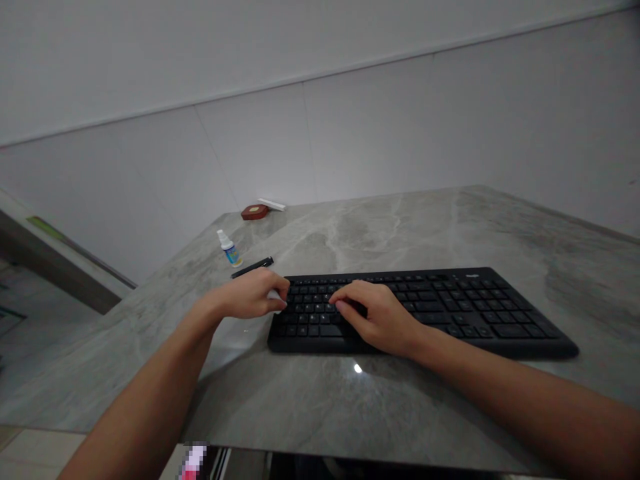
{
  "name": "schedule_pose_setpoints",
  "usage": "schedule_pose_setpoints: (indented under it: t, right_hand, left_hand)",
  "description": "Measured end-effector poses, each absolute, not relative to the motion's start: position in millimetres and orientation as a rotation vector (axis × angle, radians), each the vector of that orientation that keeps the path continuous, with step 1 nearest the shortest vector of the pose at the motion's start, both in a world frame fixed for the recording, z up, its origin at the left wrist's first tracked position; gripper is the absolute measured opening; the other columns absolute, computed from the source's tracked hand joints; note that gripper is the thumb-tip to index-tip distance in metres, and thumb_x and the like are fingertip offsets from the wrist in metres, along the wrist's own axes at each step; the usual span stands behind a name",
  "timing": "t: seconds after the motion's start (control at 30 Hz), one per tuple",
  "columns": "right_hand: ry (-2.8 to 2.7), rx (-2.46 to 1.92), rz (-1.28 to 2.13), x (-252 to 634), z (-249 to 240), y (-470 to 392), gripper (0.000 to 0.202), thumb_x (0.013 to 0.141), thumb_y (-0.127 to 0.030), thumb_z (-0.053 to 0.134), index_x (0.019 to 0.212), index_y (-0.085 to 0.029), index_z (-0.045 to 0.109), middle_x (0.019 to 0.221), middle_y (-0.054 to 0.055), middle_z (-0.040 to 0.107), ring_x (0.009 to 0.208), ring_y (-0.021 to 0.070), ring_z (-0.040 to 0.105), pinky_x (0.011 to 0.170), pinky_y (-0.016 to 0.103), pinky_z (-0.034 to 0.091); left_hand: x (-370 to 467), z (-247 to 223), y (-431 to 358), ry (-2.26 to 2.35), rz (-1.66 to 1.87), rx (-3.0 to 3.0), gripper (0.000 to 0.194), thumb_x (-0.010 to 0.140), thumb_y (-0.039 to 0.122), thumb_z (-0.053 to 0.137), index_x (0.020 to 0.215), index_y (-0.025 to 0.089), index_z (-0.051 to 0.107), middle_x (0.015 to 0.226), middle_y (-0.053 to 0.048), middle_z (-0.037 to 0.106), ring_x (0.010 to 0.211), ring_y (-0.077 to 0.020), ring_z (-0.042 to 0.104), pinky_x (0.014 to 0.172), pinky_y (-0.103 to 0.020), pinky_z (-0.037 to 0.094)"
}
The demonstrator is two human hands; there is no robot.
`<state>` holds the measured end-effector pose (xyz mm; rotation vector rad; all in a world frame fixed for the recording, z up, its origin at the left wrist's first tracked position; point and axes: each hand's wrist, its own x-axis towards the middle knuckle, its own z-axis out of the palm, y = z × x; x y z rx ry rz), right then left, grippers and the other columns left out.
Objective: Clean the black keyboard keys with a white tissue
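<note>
A black keyboard [430, 307] with a number pad on its right lies flat on the grey marbled table. At its left end is my left hand [255, 293], closed around a small white piece, perhaps tissue or cloth [274, 295], most of it hidden by the fingers. My right hand [377, 313] rests over the middle of the letter keys, thumb and forefinger brought together just above or on them. Whatever may be between those fingertips is too small to make out.
Left of the keyboard stands a white spray bottle [230, 249] with a blue label, and a black pen [253, 267] lies near it. By the wall are a reddish-brown box [255, 212] and a white flat strip [273, 204]. The table's [320, 393] front edge runs below my arms.
</note>
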<state>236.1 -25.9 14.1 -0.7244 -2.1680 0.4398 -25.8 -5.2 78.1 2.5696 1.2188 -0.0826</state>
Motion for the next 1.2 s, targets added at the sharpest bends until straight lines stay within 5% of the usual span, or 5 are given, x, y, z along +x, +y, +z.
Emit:
schedule_pose_setpoints:
  t: [0.57, 1.2]
  right_hand:
    - [-2.175, -0.744, 0.446, 237.8, 13.4, -25.6, 0.017, 0.088, -0.015, 0.051, 0.093, -0.018, 0.067, 0.089, 0.005, 0.070, 0.084, 0.0168, 0.063, 0.077, 0.031, 0.049]
    - [-2.171, -0.725, 0.425, 237.9, 13.6, -25.9, 0.017, 0.088, -0.015, 0.051, 0.093, -0.017, 0.066, 0.088, 0.005, 0.070, 0.082, 0.0169, 0.063, 0.076, 0.030, 0.049]
  left_hand:
    - [-36.3, 86.1, -3.6, 1.123, 0.135, 2.527, 0.014, 0.090, 0.030, 0.060, 0.091, 0.019, 0.069, 0.094, -0.004, 0.062, 0.089, -0.0172, 0.059, 0.082, -0.029, 0.045]
    - [-25.1, 77.1, -2.2, 1.072, 0.013, 2.538, 0.012, 0.086, 0.025, 0.064, 0.091, 0.017, 0.071, 0.091, -0.004, 0.068, 0.084, -0.0173, 0.062, 0.079, -0.027, 0.047]
